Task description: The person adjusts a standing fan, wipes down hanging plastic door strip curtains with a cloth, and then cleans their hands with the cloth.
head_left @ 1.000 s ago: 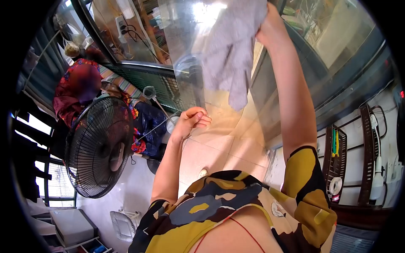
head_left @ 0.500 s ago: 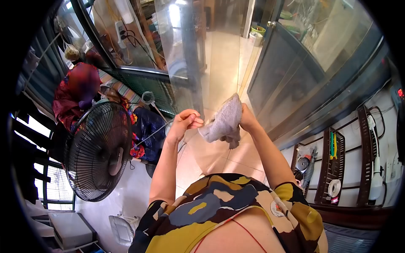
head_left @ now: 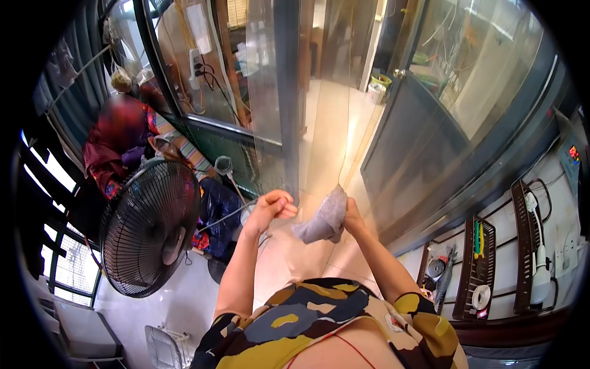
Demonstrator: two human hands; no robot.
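Observation:
A grey cloth [head_left: 326, 218] hangs bunched in front of me at a clear plastic strip curtain [head_left: 316, 141]. My right hand [head_left: 352, 215] is closed on the cloth's right side, and the cloth hides part of its fingers. To the left of the cloth, my left hand [head_left: 273, 208] is closed with its fingers curled and the thumb over them. It is apart from the cloth, beside the see-through strips. Whether a strip edge lies between its fingers cannot be made out.
A black standing fan [head_left: 150, 227] is close on my left, with a person [head_left: 117, 141] in dark red behind it. A grey door [head_left: 418, 129] stands at the right. Brown wall racks [head_left: 476, 267] hold tools at my right. A white folding stool [head_left: 166, 347] is at lower left.
The view has tilted up, so both hands and the cloth appear lower. The cloth looks more gathered, its lower hanging corner no longer showing. Both hands keep much the same pose.

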